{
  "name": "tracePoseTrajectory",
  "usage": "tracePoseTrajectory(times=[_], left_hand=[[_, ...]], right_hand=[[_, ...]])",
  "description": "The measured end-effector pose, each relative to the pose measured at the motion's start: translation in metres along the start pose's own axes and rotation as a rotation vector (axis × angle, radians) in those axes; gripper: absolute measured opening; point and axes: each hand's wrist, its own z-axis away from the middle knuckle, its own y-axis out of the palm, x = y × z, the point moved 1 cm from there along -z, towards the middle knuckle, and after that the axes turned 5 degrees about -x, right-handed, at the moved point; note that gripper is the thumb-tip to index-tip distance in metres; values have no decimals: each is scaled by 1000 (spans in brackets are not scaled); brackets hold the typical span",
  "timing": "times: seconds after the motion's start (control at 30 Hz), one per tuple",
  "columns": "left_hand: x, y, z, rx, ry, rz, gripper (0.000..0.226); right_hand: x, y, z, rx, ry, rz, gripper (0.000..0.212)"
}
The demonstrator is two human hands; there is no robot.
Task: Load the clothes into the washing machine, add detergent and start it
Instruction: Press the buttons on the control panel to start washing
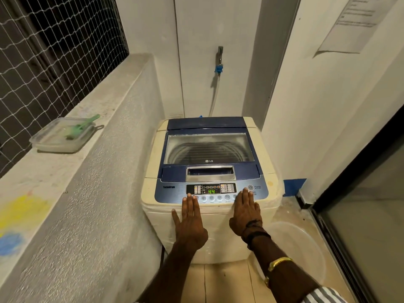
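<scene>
A cream top-loading washing machine (153, 171) with a blue lid stands in the corner. Its glass lid (208, 147) is shut, and the steel drum shows through it; I cannot tell what is inside. The control panel (211, 189) is lit and its green display reads 44. My left hand (189, 224) lies flat and empty on the machine's front edge, fingertips near the left buttons. My right hand (246, 212) also lies flat and empty, fingertips at the right end of the button row, just below the power button.
On the concrete ledge at left sits a clear plastic box (62, 136) holding a green scoop. A tap with a hose (219, 62) hangs on the back wall. A clear plastic tub (299, 250) rests on the floor at right, beside a glass sliding door (360, 226).
</scene>
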Motion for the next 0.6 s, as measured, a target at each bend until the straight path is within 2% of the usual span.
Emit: tracePoseTrajectory(times=[0.17, 0.27, 0.6], left_hand=[[-3, 0, 0, -26, -3, 4, 101], [-2, 1, 0, -98, -11, 19, 102], [13, -7, -12, -31, -89, 14, 104]], right_hand=[[-3, 3, 2, 27, -2, -12, 97], [-2, 3, 2, 37, 2, -41, 100], [10, 4, 3, 22, 38, 7, 106]])
